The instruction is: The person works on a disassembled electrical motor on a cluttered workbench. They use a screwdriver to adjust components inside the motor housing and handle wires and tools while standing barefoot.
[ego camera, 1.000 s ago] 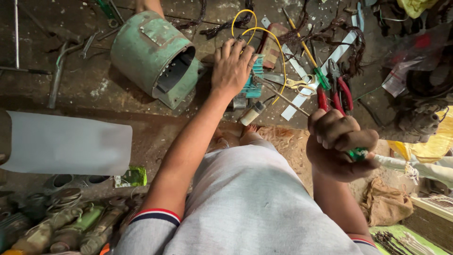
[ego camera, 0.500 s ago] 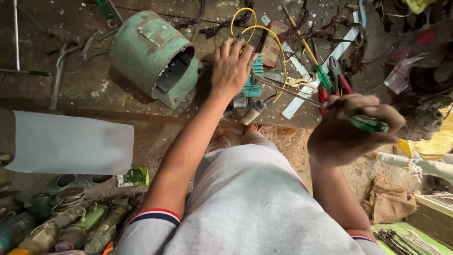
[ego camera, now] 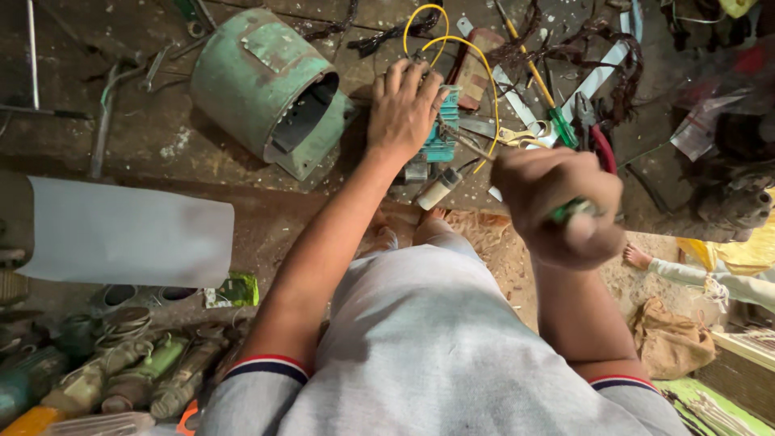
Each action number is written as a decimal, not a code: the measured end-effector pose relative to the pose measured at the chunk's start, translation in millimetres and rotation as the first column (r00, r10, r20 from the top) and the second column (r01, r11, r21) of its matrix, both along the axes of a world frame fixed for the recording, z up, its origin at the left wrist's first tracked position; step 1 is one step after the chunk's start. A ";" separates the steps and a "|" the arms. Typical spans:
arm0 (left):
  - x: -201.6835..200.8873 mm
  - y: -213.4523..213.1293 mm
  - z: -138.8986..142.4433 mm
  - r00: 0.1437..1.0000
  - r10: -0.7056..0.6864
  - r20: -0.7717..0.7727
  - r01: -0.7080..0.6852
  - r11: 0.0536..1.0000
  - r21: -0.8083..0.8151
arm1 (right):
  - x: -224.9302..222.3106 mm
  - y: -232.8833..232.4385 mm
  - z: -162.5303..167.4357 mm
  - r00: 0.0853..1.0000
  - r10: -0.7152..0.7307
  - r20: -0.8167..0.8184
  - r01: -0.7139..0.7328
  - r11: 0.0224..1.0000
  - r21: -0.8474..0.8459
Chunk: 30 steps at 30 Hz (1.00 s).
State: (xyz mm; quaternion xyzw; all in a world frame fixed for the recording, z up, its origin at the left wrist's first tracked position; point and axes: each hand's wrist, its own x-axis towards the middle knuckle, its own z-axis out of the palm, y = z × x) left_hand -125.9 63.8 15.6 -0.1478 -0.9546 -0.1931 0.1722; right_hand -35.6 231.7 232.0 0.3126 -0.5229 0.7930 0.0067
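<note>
Dirty and dark, the wooden workbench (ego camera: 161, 137) fills the upper half of the frame and is covered with tools and scraps. At the upper centre the left hand (ego camera: 404, 109) lies flat, fingers spread and open, pressing down on a small teal part (ego camera: 442, 133) with ribs; it does not grip anything. Two loops of yellow wire (ego camera: 452, 40) rise from this part toward the top edge. Just left of the hand lies a green metal motor housing (ego camera: 266, 89) on its side, its open end turned to the hand. Below the teal part rests a small white cylinder (ego camera: 438, 190).

At the centre right, nearer to the camera and a little blurred, the right hand (ego camera: 561, 206) is closed into a fist around a green-handled tool (ego camera: 569, 211); only a short piece of the handle shows between the fingers. Behind this fist, on the bench, lie red-handled pliers (ego camera: 601, 145) and a screwdriver with green handle (ego camera: 561, 125). A pale sheet (ego camera: 129, 234) hangs at the left, below the bench edge.
</note>
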 end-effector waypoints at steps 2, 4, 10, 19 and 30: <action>-2.7 1.0 -1.2 0.999 0.009 -0.041 -0.010 1.000 -0.021 | -4.6 -3.4 1.2 0.997 0.057 -0.056 -0.055 0.998 0.034; -2.8 0.5 -0.1 1.000 -0.005 0.012 0.005 1.000 -0.004 | -4.6 -11.3 1.9 0.997 -0.036 -0.070 0.036 0.999 0.007; 6.1 -0.1 11.8 1.000 -0.009 0.029 0.007 0.998 0.060 | 5.9 -8.4 8.6 0.927 -0.363 -0.096 0.361 0.932 -0.036; 5.0 -2.4 19.2 1.000 -0.011 -0.018 0.013 0.997 0.074 | 17.7 -9.8 -30.2 0.559 -0.801 -0.215 0.814 0.580 -0.046; 5.0 1.1 7.4 0.999 -0.015 0.044 0.013 0.999 0.037 | 31.4 -16.5 -17.8 0.817 -0.570 -0.089 0.561 0.821 -0.108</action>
